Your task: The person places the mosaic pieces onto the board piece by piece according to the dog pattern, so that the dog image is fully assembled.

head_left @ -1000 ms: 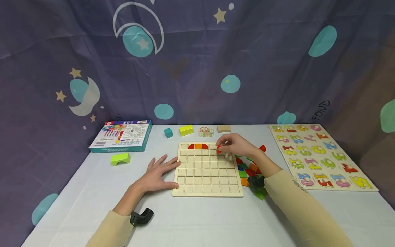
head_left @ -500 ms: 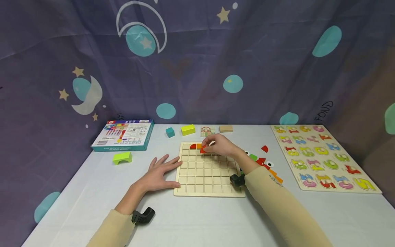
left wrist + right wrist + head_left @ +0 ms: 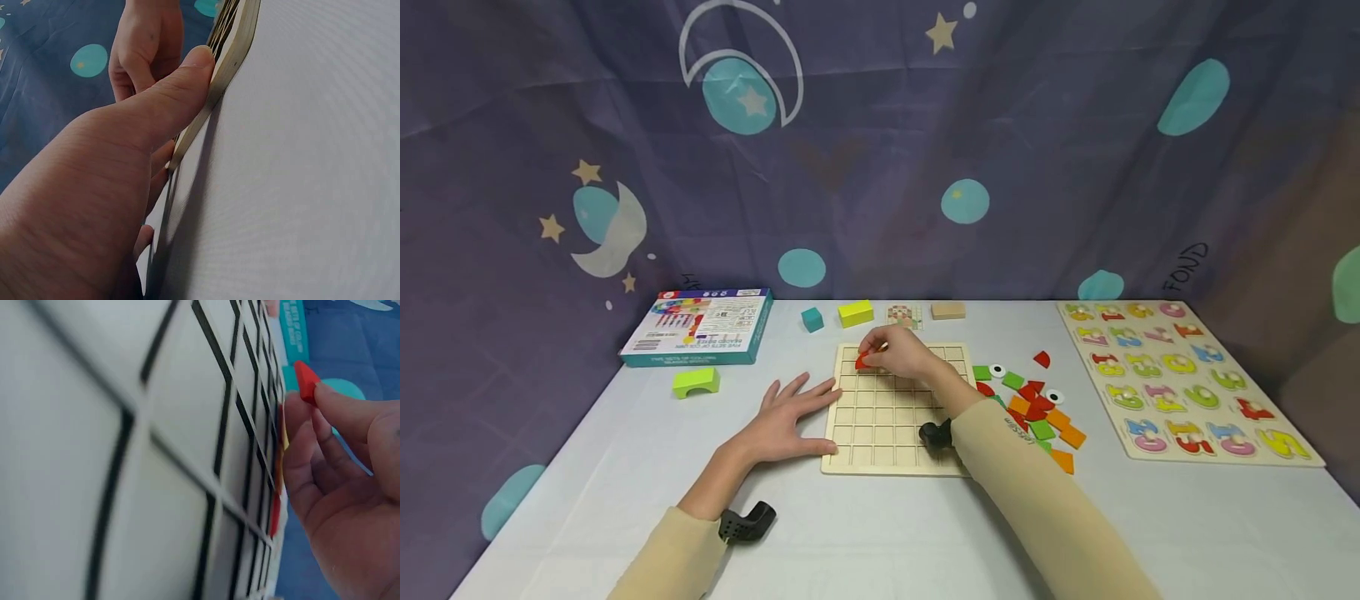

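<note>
A wooden grid board (image 3: 874, 426) lies on the white table. My right hand (image 3: 901, 353) is over its upper left squares, pinching a red quarter-circle piece (image 3: 861, 362) between thumb and fingers. In the right wrist view that red piece (image 3: 306, 382) is held off the board, while a set red piece (image 3: 275, 514) and an orange piece (image 3: 279, 470) show along the board's far row. The hand mostly hides this row in the head view. My left hand (image 3: 790, 422) lies spread, its thumb and fingertips touching the board's left edge; the left wrist view shows the thumb (image 3: 181, 84) there.
Loose red, green and orange pieces (image 3: 1041, 430) lie right of the board, with eye discs (image 3: 1054, 397) among them. A number puzzle (image 3: 1187, 383) is farther right. Behind stand a pattern card (image 3: 904, 317) and blocks (image 3: 855, 313); a box (image 3: 696, 329) and green arch (image 3: 696, 382) are left.
My right hand has moved left across the top of the board with the red quarter-circle piece, uncovering the loose pieces at right. The left hand has stayed at the board's edge.
</note>
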Available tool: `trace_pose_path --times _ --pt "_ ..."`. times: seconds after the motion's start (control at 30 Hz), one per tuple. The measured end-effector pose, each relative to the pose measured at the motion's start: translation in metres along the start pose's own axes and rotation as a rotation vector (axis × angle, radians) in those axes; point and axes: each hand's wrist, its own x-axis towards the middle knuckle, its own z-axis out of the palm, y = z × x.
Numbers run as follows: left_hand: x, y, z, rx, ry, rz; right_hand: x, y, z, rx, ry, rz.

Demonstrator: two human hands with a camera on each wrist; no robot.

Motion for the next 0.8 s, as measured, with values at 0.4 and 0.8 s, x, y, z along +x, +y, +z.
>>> trace_pose_path --times 0.4,0.8 --pt "0.002 0.001 0.001 -0.010 -0.009 0.005 0.014 -0.003 0.021 -0.095 0.001 0.000" --pt "0.001 0.000 0.000 -0.016 -0.003 -0.005 0.016 -0.012 0.024 -0.268 -0.029 -0.006"
